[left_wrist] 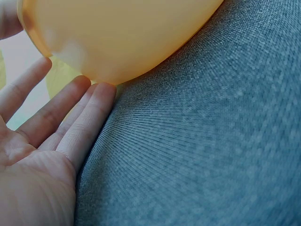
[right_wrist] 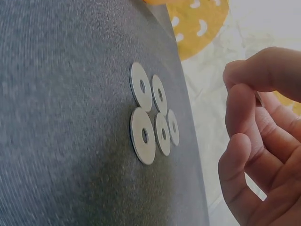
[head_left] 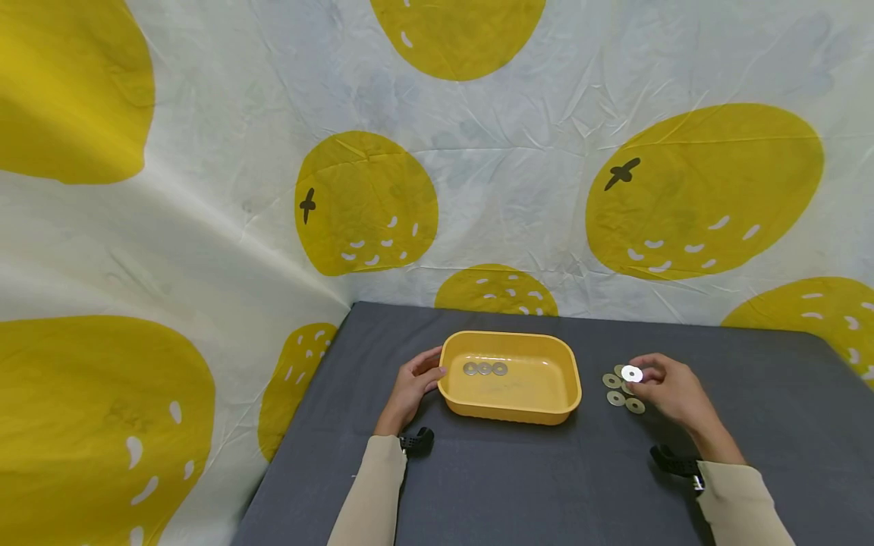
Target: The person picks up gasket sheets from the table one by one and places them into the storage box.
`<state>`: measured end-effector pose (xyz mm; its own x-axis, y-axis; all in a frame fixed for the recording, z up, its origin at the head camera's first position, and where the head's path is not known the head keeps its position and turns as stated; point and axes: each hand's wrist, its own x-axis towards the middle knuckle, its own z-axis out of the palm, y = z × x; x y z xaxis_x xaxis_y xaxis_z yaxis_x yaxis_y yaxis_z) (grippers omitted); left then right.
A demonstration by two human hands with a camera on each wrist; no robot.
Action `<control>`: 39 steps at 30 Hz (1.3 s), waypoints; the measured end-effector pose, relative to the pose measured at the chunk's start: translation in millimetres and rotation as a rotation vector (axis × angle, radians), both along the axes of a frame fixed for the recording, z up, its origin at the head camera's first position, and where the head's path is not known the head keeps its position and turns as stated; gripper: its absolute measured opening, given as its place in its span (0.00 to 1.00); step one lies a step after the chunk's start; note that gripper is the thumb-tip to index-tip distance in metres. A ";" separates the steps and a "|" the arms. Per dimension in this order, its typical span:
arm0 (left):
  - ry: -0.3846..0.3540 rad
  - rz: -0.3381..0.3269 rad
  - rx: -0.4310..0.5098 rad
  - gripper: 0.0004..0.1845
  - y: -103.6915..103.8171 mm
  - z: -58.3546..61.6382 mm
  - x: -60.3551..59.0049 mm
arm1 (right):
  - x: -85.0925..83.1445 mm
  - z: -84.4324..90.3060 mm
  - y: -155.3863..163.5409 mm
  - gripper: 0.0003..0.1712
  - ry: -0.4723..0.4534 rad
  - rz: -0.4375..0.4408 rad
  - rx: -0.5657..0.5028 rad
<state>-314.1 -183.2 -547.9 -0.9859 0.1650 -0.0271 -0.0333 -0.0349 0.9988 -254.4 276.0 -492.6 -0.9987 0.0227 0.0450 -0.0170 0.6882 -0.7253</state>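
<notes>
A shallow yellow tray (head_left: 508,413) sits on the dark grey cloth. My left hand (head_left: 414,383) holds its left end, thumb at the rim and fingertips against the outer wall; the left wrist view shows these fingers (left_wrist: 80,125) fairly straight. Three flat metal washers (head_left: 485,368) lie in a row inside the tray. To the right, my right hand (head_left: 672,388) pinches a bright washer (head_left: 632,373) between thumb and fingertips, raised over the cloth. Several more washers (right_wrist: 143,136) lie flat below it, partly overlapped by the hand in the head view.
The grey cloth (head_left: 519,485) covers the table. Behind and to the left hangs a pale curtain (head_left: 505,197) printed with yellow fruit. Each wrist wears a black strap (head_left: 418,441), with beige sleeves (head_left: 372,485) behind.
</notes>
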 end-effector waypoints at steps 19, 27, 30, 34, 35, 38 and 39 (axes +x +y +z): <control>0.004 -0.006 0.017 0.28 -0.1 0.6 0.7 | -2.0 -0.1 -25.0 0.25 0.165 -0.009 0.025; 0.008 -0.004 0.008 0.28 -0.1 -0.4 0.0 | -1.8 -1.0 -32.5 0.25 0.218 -0.029 0.032; 0.010 -0.003 0.002 0.27 -0.1 -0.8 -0.3 | -1.9 -1.8 -34.4 0.24 0.233 -0.036 0.023; 0.009 0.001 -0.006 0.27 0.2 -1.3 -1.0 | -2.5 -3.7 -36.1 0.23 0.236 -0.050 0.017; 0.008 0.003 -0.009 0.27 0.3 -1.8 -1.3 | -2.8 -4.4 -36.5 0.23 0.235 -0.053 0.018; 0.004 0.007 -0.011 0.27 0.4 -2.8 -1.5 | -3.1 -6.3 -38.2 0.23 0.233 -0.060 0.017; 0.002 0.009 -0.011 0.27 0.4 -3.2 -1.6 | -3.1 -6.8 -38.9 0.23 0.234 -0.062 0.017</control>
